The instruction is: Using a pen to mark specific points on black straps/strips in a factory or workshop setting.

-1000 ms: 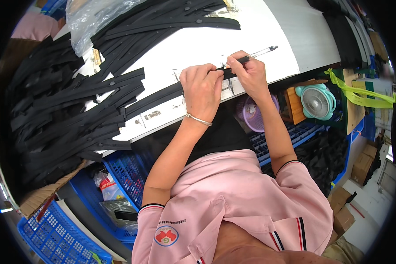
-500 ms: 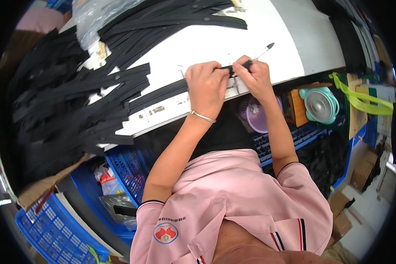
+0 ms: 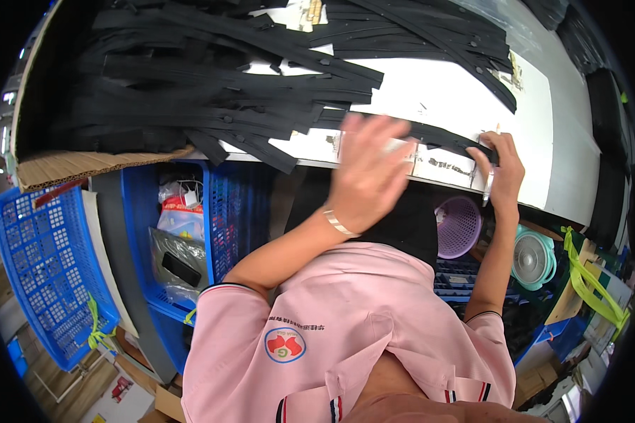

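Note:
A narrow black fabric strip [image 3: 441, 134] lies along the near part of the white tabletop [image 3: 430, 88]. Its right end is pinched by my right hand [image 3: 504, 169], which also has a slim pen [image 3: 487, 189] tucked between its fingers, pointing up and down. Over the strip's middle is my left hand [image 3: 370, 169], smeared by motion, its fingers apart and holding nothing. Whether it touches the strip I cannot tell. A large heap of similar black strips [image 3: 212, 84] covers the left of the table, some with a round button-like spot.
More black strips [image 3: 416, 28] lie at the far side. Below the table edge are a blue crate [image 3: 226, 218] with bagged items, a purple basket [image 3: 460, 229] and a small teal fan [image 3: 533, 257]. Cardboard [image 3: 99, 169] borders the heap. Another blue basket [image 3: 49, 275] stands at left.
The view has turned, shifting the table. My hands, close together at the strip before, are now well apart. The pen's dark tip no longer points away up the table.

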Tool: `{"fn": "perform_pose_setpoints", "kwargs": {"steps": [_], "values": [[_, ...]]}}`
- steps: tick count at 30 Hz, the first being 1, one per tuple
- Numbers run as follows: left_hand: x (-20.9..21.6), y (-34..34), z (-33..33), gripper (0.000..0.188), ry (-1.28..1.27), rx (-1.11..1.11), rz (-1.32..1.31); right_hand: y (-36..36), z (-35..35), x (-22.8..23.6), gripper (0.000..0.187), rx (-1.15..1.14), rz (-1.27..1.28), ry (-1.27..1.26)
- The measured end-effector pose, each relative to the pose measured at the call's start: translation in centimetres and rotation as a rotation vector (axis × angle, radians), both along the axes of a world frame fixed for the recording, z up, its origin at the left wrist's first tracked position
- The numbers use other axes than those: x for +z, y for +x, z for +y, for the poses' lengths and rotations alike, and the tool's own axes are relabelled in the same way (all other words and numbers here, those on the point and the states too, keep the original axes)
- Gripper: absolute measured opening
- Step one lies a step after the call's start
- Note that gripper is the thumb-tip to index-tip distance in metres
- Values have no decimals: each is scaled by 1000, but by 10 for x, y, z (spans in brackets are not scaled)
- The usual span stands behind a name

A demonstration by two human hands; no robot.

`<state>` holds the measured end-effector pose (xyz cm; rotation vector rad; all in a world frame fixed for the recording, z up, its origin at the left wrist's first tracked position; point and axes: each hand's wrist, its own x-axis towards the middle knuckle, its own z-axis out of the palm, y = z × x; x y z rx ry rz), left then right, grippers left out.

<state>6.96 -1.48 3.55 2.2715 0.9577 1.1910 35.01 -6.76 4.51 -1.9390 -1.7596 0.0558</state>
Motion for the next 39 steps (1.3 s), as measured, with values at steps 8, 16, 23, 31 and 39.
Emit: {"fn": "perform_pose_setpoints", "kwargs": {"steps": [8,16,23,31,39], "values": [[-20,-128,74,65,-6,293,510,4,26,1,37,71,-149,11],[-24,-121,144,65,134,285,562,-1,54,-3,29,194,-139,-31],[-27,-123,141,60,124,266,418,63,100,-15,15,-85,-553,121],[-59,-143,157,47,640,115,-99,-30,94,-13,19,2,-245,294],[-19,-132,81,35,121,145,134,-53,90,-9,20,94,-232,143]]}}
